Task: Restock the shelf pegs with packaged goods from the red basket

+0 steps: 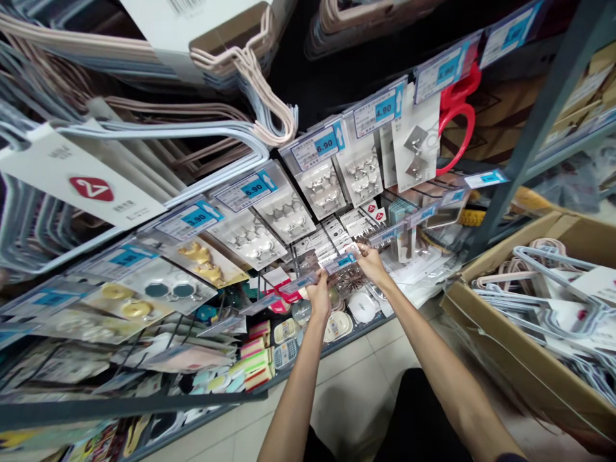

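Observation:
Both my hands reach into the lower row of hanging goods. Between them is a clear price tag holder (341,262) with a blue label, at the front end of a display hook. My left hand (318,296) has its fingers closed at the left end of this holder. My right hand (370,264) pinches at its right end, its fingertips also beside a small white card. Behind the holder hang white carded packs (315,245). Above them hang clear packs of silvery hooks (323,189). What lies under my fingertips is partly hidden.
Clothes hangers (168,135) crowd the upper left. Price tags (317,147) jut out along the rack. A cardboard box (520,359) full of hangers stands on the right, beside a grey shelf post (534,128). Soap dishes (337,326) lie on the bottom shelf above the tiled floor (346,378).

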`<state>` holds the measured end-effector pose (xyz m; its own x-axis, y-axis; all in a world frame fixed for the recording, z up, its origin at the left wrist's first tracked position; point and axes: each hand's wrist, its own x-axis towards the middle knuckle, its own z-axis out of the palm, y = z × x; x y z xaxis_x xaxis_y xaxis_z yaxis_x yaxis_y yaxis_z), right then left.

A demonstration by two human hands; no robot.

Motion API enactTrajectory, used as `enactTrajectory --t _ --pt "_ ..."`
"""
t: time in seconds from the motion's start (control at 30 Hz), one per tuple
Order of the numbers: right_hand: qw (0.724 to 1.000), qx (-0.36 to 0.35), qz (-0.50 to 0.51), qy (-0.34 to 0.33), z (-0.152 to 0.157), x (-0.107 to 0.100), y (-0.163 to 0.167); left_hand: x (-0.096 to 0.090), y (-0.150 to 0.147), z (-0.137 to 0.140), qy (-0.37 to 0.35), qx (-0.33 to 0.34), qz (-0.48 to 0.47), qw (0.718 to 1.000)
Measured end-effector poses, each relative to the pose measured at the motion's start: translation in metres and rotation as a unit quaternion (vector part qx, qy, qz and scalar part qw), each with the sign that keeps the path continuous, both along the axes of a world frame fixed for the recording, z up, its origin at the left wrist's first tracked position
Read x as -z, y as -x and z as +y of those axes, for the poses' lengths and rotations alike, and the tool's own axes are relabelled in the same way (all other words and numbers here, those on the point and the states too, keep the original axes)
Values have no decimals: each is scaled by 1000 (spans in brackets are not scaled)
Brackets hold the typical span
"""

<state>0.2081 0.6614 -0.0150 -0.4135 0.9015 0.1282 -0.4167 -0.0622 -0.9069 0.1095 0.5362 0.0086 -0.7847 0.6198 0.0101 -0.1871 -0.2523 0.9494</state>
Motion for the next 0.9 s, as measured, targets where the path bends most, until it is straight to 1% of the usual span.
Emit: enactTrajectory --t 0.07,0.23,0.4,0.67,0.9 --pt "1000 -16 -1 -2 1 0 -2 0 -1 -1 -1 2 -1 1000" --pt "1000 -8 21 0 0 -3 -5 2 -3 2 -2 13 1 1000" --pt "1000 -12 13 -8 -5 -7 -4 7 2 0 -4 9 -5 1000" --pt "999 31 7 -17 -3 -6 3 11 5 3 -18 -9 -9 1000" --pt "998 46 -16 -36 -6 -5 3 8 3 2 -28 -12 -23 999"
